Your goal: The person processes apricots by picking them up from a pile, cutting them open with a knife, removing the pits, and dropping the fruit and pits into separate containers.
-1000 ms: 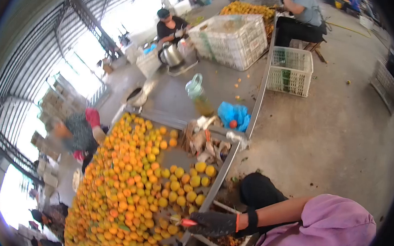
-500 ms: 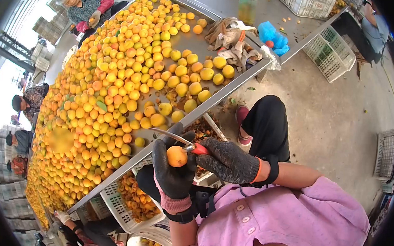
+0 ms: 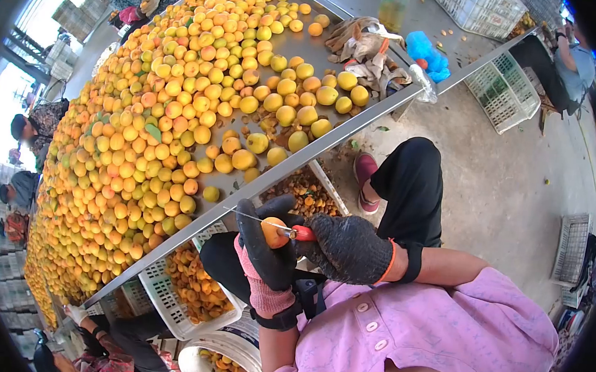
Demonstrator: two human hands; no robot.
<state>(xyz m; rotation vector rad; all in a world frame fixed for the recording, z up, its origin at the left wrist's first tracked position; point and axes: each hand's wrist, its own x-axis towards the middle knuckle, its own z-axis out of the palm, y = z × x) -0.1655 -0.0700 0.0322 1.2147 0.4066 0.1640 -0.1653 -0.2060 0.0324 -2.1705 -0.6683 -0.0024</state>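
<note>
My left hand, in a dark coated glove with a pink knit cuff, is closed around an apricot between thumb and fingers. My right hand, in a black knit glove, grips the red handle of a knife. The thin blade lies across the apricot, its tip reaching past my left thumb. Both hands meet in front of the metal table edge, over my lap. A broad heap of apricots covers the table beyond them.
Below the table edge stand a white crate of cut apricots and a white bucket. Crumpled cloths and a blue plastic bag lie at the table's far corner. Other people sit along the left side. An upright crate stands on the floor.
The knife blade has come down and turned onto the apricot, where before it pointed out above it. The head view has shifted slightly.
</note>
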